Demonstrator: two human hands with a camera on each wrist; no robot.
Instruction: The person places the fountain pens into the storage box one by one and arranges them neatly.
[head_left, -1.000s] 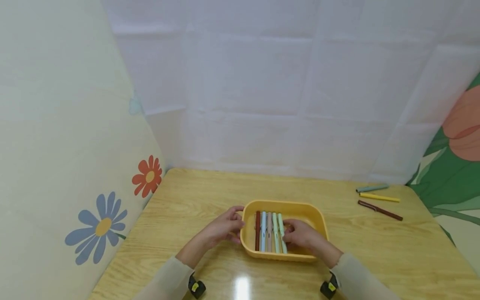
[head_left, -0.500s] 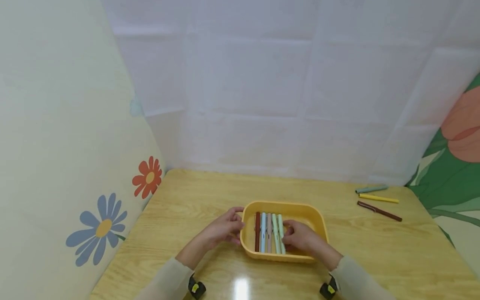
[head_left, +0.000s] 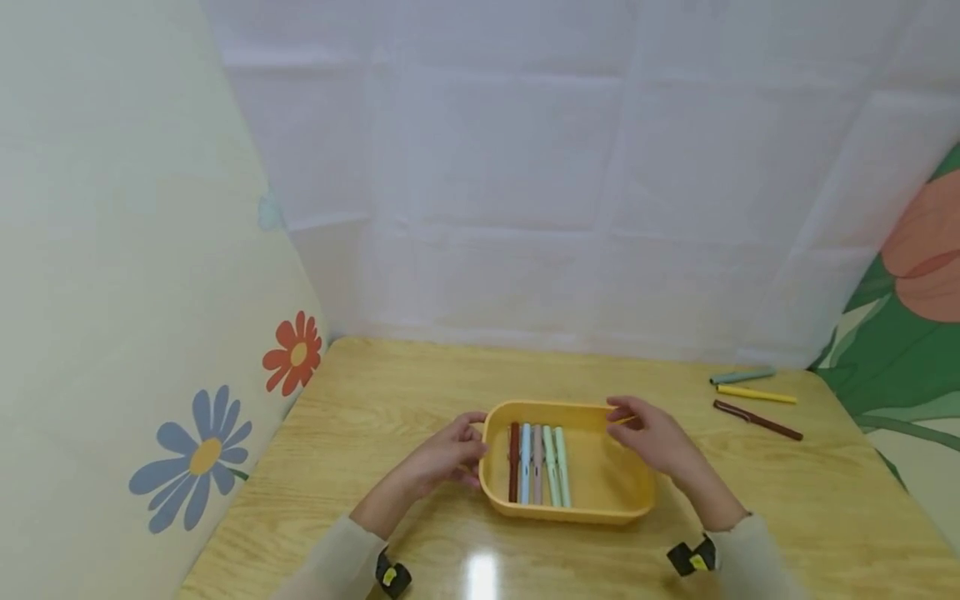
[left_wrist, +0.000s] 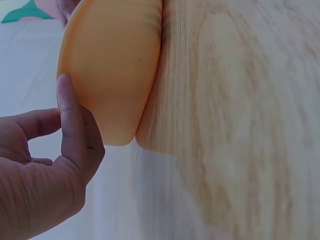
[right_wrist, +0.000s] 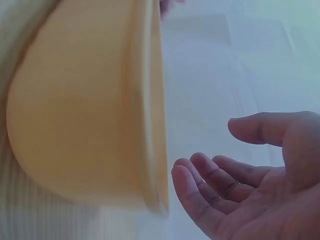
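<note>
Right grip point(head_left: 658, 440) off tray pens point(head_left: 537, 464), released; table pens point(head_left: 757, 393) beyond; left grip point(head_left: 442, 458) around rim point(head_left: 555, 405).

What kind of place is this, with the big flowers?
Maybe a little work corner indoors; I can't tell which building. A wooden table stands before a creased white sheet, flowers decorate the side walls, and pens lie in a yellow tray.

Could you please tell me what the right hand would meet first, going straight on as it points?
Probably the tray: the right hand points towards its far rim, though the gap between them is hard to judge.
</note>
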